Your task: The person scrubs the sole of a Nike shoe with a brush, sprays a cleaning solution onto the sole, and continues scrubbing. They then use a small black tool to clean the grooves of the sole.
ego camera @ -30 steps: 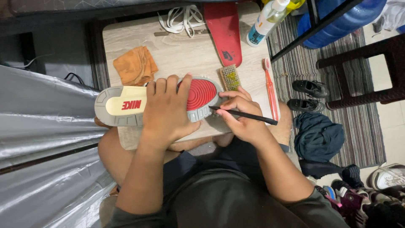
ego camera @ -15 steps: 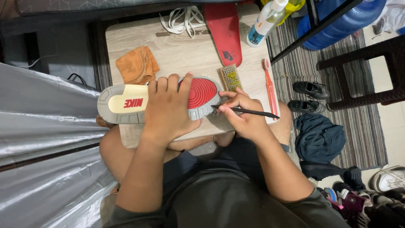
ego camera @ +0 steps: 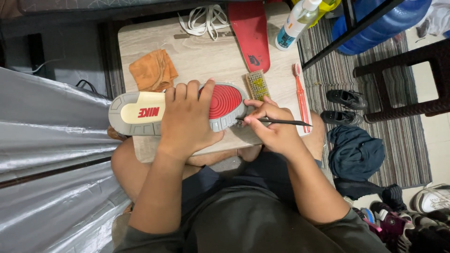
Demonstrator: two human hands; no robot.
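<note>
Two hands are working on one shoe (ego camera: 140, 112), which I am seeing lying sole-up across the near edge of the wooden board (ego camera: 201, 51) on the person's lap. My left hand (ego camera: 190, 119) is pressing down flat over the middle of the sole, fingers spread and curled over the far edge, clamping the shoe in place. My right hand (ego camera: 272, 124) is pinching a thin black tool (ego camera: 276, 122) (a fine brush or pick, I cannot tell which), fingers closed tight around it, with its tip touching the grey rim of the sole beside the red round patch. Farther back on the board, an orange cloth (ego camera: 152, 70) is lying crumpled near the shoe's heel, and a small scrub brush (ego camera: 258, 84) is sitting just beside the toe. Beyond those, a red insole (ego camera: 251, 35), white laces (ego camera: 204, 18) and a spray bottle (ego camera: 295, 23) are resting, with a red toothbrush (ego camera: 301, 96) along the right edge.
</note>
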